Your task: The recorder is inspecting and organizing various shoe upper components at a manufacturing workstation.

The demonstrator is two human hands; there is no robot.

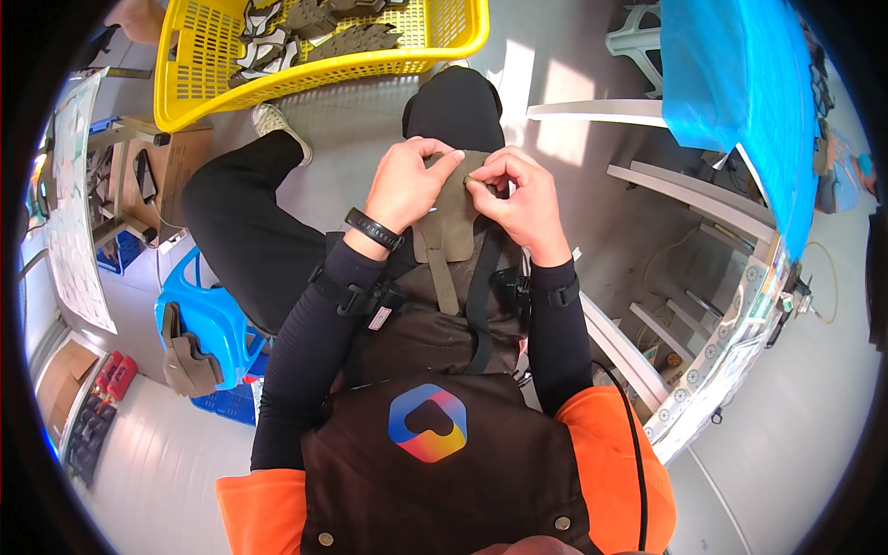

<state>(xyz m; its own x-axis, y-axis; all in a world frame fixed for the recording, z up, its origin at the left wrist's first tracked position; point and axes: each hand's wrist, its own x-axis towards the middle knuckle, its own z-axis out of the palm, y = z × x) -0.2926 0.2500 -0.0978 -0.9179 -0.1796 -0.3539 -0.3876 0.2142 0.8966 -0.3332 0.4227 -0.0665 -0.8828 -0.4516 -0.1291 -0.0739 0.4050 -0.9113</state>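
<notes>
Over my lap lies a flat olive-brown shoe upper piece [448, 218] with a narrow strap hanging down toward my apron. My left hand [412, 182] pinches its top edge between thumb and fingers. On the other side, my right hand [521, 196] has thumb and forefinger pressed together at the piece's upper right edge, the remaining fingers curled. The two hands are a short gap apart, with the upper piece between them. Its underside is hidden against my dark apron [444, 499].
A yellow basket [194, 79] with several shoe uppers stands ahead on the left. Beside my left leg, a blue stool [208, 310] bears another olive-brown piece [185, 356]. A blue-covered table [731, 69] runs along the right. Someone else's hand [139, 20] shows at the far left.
</notes>
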